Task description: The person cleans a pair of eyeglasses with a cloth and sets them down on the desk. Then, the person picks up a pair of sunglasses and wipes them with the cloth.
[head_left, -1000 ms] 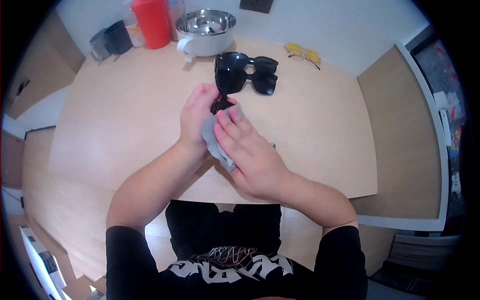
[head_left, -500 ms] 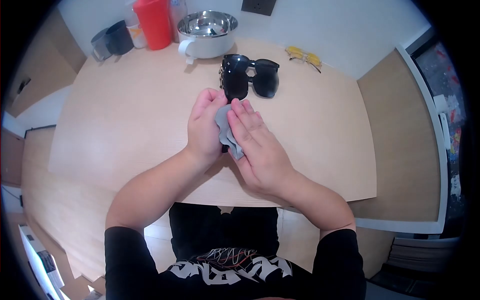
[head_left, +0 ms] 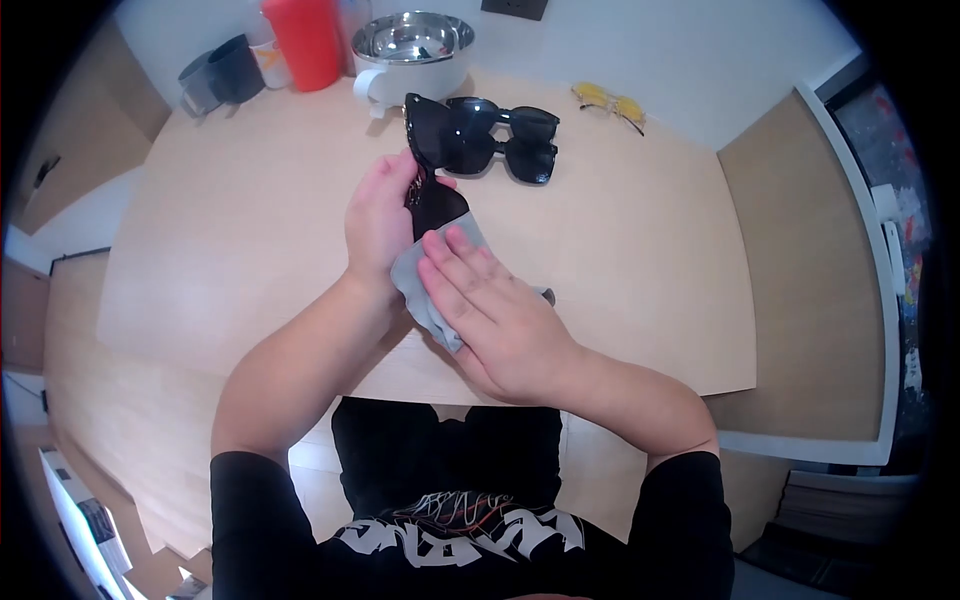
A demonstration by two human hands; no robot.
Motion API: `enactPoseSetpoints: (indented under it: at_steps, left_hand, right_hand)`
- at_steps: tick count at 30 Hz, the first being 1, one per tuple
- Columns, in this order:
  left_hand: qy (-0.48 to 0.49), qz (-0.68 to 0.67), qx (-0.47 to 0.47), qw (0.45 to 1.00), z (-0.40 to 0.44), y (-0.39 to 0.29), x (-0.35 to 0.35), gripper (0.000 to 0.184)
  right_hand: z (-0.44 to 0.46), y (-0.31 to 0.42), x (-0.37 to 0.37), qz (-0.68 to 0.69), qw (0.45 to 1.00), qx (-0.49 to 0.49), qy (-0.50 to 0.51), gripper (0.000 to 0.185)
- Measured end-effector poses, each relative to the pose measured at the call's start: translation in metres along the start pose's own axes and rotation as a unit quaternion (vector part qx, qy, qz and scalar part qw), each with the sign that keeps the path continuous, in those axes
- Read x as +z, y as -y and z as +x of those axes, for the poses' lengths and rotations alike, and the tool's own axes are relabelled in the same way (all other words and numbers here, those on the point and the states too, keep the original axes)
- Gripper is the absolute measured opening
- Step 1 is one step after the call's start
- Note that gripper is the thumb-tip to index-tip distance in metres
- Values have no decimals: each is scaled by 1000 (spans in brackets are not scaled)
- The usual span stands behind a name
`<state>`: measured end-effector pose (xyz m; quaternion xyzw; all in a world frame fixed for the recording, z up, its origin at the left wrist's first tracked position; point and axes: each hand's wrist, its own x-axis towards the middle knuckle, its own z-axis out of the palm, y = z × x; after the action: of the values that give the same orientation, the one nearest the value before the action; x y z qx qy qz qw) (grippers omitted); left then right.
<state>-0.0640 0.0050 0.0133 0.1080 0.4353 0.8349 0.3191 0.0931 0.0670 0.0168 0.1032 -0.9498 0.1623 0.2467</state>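
In my left hand [head_left: 378, 220] is a pair of black sunglasses [head_left: 436, 205], tilted steeply, with gold-coloured trim by the hinge. One dark lens points up towards the back of the table. My right hand [head_left: 505, 315] presses a grey cloth [head_left: 425, 295] against the lower lens, its fingers close together over the cloth. The cloth and fingers cover the lower part of that lens. A dark tip, apparently a temple arm, pokes out beside my right hand. Just beyond lie more black sunglasses [head_left: 530, 160]; I cannot tell whether they are one pair or two overlapping.
Yellow-tinted glasses [head_left: 608, 103] lie near the wall. Along the back of the wooden table [head_left: 640, 250] stand a white-handled steel bowl [head_left: 412, 80], a red container [head_left: 303, 45] and dark grey mugs [head_left: 235, 70]. A wooden panel [head_left: 810, 270] rises at the right.
The held sunglasses have come up and left, and more of them shows. My left hand has moved left and slightly up; my right hand and the cloth have slid down the lens.
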Motion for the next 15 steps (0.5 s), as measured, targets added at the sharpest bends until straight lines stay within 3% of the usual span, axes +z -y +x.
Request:
enactPoseSetpoints:
  at_steps: [4, 7, 10, 15]
  left_hand:
    - [2, 28, 22, 999, 4, 3, -2, 23]
    - [34, -27, 23, 999, 1, 10, -2, 19]
    - [87, -52, 12, 995, -8, 14, -1, 17]
    - [90, -29, 16, 995, -5, 17, -5, 14]
  right_hand:
    - [2, -3, -4, 8, 1000, 0, 11, 63]
    - [2, -10, -5, 53, 998, 33, 20, 63]
    - [2, -20, -7, 51, 998, 25, -27, 63]
    - [5, -27, -7, 79, 996, 36, -30, 63]
